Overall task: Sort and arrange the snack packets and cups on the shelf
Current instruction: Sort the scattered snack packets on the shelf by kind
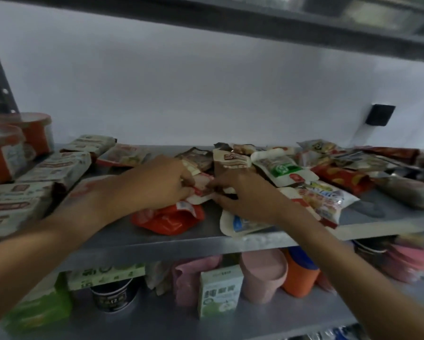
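Two bare hands are meeting over the middle of a metal shelf (157,238) strewn with snack packets. The left hand (154,182) and right hand (245,192) are both pinching a small red-and-white packet (202,185) between them, its long axis running roughly toward the shelf's back edge. Its printing is too blurred to read. An orange packet (168,220) is lying flat near the front edge. Orange cups (12,146) are standing at the shelf's left end.
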